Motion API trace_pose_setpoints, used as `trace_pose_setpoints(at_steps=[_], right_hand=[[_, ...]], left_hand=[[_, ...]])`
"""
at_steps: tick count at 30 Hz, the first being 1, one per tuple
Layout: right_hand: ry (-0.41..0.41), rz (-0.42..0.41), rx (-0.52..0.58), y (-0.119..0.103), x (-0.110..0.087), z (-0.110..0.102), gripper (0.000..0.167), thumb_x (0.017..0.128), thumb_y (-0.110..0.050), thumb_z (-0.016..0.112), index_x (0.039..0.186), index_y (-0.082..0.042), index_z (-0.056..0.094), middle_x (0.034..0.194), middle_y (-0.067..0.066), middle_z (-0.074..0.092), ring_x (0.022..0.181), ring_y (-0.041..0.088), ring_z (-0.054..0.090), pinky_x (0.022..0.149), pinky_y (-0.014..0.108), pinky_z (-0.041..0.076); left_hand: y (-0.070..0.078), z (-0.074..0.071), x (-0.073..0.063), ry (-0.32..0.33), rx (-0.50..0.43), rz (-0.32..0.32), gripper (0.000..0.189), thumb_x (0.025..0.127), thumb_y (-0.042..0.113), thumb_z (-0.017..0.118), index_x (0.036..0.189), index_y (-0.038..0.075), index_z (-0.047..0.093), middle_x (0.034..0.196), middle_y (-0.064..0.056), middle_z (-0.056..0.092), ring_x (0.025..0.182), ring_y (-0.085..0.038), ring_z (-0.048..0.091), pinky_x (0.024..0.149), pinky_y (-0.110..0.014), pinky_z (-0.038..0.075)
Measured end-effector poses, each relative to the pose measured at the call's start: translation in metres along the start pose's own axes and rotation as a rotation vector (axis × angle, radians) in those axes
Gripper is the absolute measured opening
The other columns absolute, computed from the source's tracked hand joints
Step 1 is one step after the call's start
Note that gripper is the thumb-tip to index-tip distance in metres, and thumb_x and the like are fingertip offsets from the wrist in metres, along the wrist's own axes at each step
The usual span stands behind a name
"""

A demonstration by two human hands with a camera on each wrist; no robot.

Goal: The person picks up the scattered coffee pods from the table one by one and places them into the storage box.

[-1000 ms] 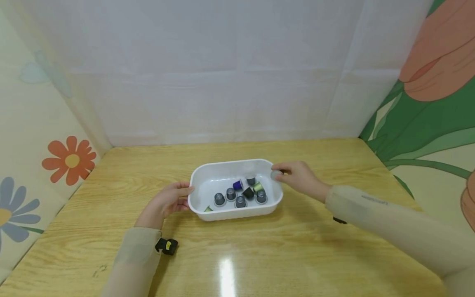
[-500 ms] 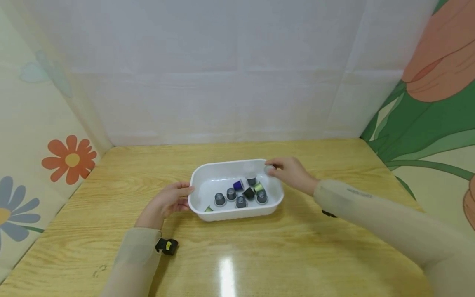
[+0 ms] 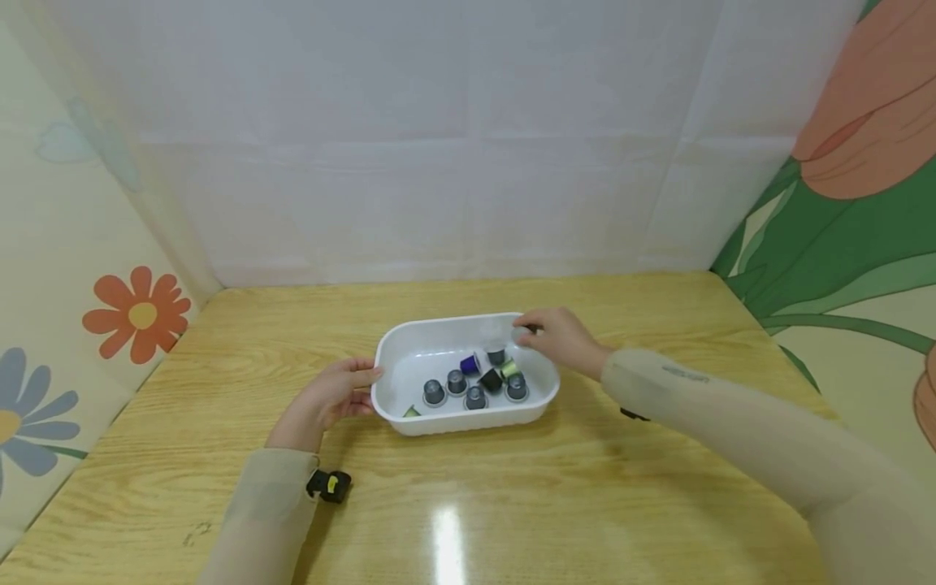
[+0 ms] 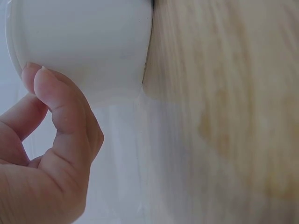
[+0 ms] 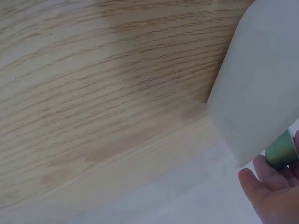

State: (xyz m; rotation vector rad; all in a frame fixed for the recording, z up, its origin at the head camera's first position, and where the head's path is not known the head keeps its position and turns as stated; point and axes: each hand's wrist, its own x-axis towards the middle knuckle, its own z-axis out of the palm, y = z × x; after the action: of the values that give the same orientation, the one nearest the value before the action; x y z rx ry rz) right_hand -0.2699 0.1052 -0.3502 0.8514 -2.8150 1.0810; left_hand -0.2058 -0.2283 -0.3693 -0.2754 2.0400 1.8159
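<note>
My left hand point(image 3: 339, 390) pinches the left rim of a white oval tub point(image 3: 446, 421) between thumb and fingers. In the left wrist view, its fingertips lie against the tub's outer wall point(image 4: 88, 37). Over the tub's far right corner, my right hand point(image 3: 561, 337) pinches a coffee capsule point(image 3: 522, 334), its pale lid facing left. The right wrist view shows this capsule's green body point(image 5: 281, 151) beside the tub's wall. Inside the tub lie several dark grey capsules point(image 3: 476, 397), a purple capsule point(image 3: 469, 366), a black capsule point(image 3: 490, 380) and light green ones point(image 3: 509, 370).
The tub stands on a wood-grain table point(image 3: 453, 487). A white cloth backdrop point(image 3: 468, 162) hangs behind the table. Flower-printed panels point(image 3: 142, 317) flank it left and right.
My right hand has moved left with the capsule, from the tub's right rim to over its far right corner. The left hand and the tub have stayed put.
</note>
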Motion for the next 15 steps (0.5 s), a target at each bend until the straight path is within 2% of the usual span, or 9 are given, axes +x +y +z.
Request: trace_pose_setpoints(at_steps=[7, 11, 15], right_hand=[[0.010, -0.006, -0.001, 0.0001, -0.0002, 0.0015, 0.028, 0.088, -0.004, 0.069, 0.113, 0.008, 0.067, 0.109, 0.020, 0.068, 0.101, 0.032, 0.063, 0.091, 0.043, 0.051], [0.001, 0.008, -0.009, 0.0007, -0.0002, 0.0001, 0.031, 0.089, -0.005, 0.068, 0.118, 0.007, 0.064, 0.119, 0.021, 0.064, 0.113, 0.036, 0.059, 0.099, 0.046, 0.046], [0.013, 0.059, 0.015, 0.0005, -0.0034, -0.0059, 0.035, 0.092, -0.009, 0.065, 0.124, 0.005, 0.061, 0.128, 0.021, 0.059, 0.122, 0.038, 0.052, 0.105, 0.049, 0.040]], left_hand=[[0.0002, 0.0010, 0.0002, -0.001, -0.002, 0.003, 0.043, 0.102, 0.014, 0.050, 0.135, -0.009, 0.034, 0.082, -0.003, 0.058, 0.060, -0.010, 0.059, 0.055, -0.020, 0.053], [0.0000, 0.0010, 0.0005, 0.000, 0.003, 0.006, 0.042, 0.102, 0.015, 0.050, 0.134, -0.008, 0.034, 0.083, -0.004, 0.058, 0.060, -0.010, 0.059, 0.055, -0.020, 0.053], [0.0002, 0.0023, 0.0011, 0.020, 0.014, 0.005, 0.043, 0.102, 0.015, 0.050, 0.135, -0.008, 0.034, 0.084, -0.005, 0.057, 0.060, -0.011, 0.058, 0.055, -0.021, 0.053]])
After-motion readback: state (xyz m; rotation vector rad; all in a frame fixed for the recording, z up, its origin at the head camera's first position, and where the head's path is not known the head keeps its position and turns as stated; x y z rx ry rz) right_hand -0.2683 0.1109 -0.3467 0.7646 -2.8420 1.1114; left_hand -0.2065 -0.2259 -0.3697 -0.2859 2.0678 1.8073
